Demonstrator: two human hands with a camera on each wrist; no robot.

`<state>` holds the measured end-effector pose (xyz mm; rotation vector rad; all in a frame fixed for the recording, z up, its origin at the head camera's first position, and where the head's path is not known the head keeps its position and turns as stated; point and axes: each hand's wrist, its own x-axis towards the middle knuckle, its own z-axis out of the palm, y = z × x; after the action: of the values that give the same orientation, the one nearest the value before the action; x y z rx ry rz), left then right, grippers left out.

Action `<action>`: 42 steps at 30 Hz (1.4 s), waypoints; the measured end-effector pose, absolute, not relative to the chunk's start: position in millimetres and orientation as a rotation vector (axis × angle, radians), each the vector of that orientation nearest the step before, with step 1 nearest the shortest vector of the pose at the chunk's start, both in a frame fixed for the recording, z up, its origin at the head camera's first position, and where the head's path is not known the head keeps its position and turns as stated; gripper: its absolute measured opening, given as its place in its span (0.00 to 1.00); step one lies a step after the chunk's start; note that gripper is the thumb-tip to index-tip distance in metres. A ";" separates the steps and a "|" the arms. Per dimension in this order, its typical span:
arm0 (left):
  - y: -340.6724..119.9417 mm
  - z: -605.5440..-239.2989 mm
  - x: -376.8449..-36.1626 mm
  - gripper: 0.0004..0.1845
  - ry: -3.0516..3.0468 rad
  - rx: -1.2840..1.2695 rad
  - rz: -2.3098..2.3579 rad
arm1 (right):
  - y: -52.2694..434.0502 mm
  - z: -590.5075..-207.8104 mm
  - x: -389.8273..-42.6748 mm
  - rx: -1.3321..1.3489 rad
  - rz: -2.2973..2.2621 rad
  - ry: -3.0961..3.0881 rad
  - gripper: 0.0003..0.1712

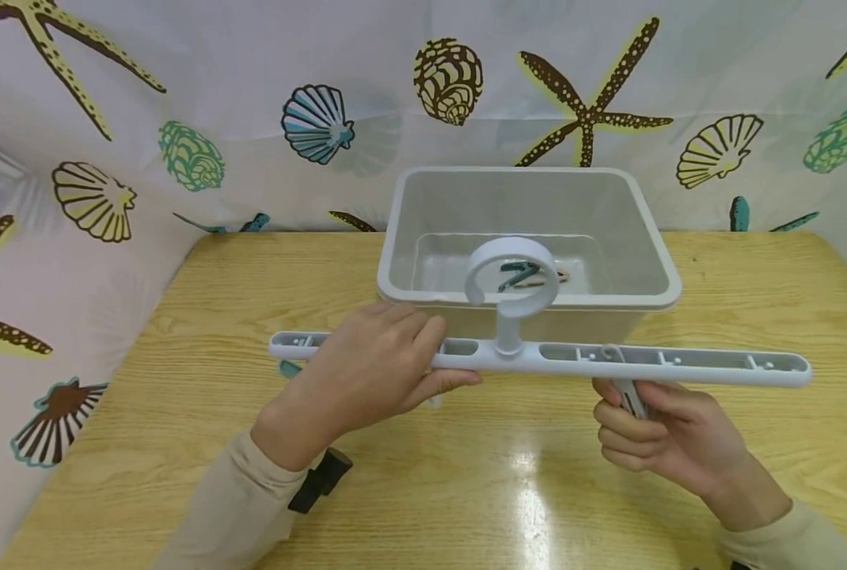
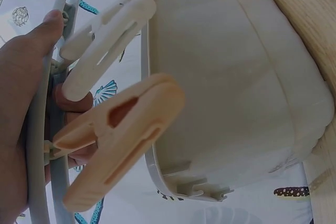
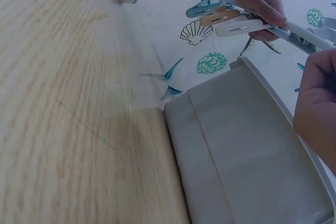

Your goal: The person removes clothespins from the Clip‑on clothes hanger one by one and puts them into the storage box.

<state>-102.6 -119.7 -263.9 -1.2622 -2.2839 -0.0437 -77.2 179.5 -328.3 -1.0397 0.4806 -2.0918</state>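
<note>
- Clip hanger bar (image 1: 537, 360): pale grey, held level above the wooden table (image 1: 181, 317), just in front of the bin's near wall. Round hook (image 1: 512, 277) stands up from its middle.
- Left hand (image 1: 374, 368): fingers wrapped over the bar's left half, thumb under it, gripping it.
- Right hand (image 1: 662, 431): below the bar's right half, fingers curled, pinching a grey peg (image 1: 632, 396) that hangs from the bar.
- Left wrist view: a white peg (image 2: 107, 43) and a peach peg (image 2: 118, 148) hang from the bar beside the hand; bin wall is close behind them.
- Right wrist view: a teal peg (image 3: 199, 9), the peach one and the white one sit in a row under the left end.
- Grey plastic bin (image 1: 651, 261): open top, sits on the table behind the bar. A teal peg (image 1: 516, 275) and another pale one lie on its floor, seen through the hook.
- Backdrop: a curtain (image 1: 181, 119) printed with shells and starfish, behind and to the left of the table.
- A black strap (image 1: 320, 479) shows at the left wrist; both sleeves are beige.
</note>
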 end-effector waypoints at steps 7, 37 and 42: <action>-119.8 -263.3 -102.7 0.31 -2.270 -1.261 -0.050 | 178.7 -330.4 -78.1 -1.054 -2.091 0.585 0.22; -125.6 -259.2 -104.5 0.35 -2.276 -1.164 -0.041 | 183.3 -335.6 -74.4 -0.791 -2.047 0.989 0.26; -125.6 -260.5 -105.1 0.35 -2.271 -1.165 -0.036 | 185.8 -339.3 -73.1 -0.757 -2.016 1.202 0.21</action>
<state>-105.1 -125.6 -260.5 -1.1648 -2.2714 -0.0355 -73.1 185.8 -339.3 -0.7570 1.2024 -2.0156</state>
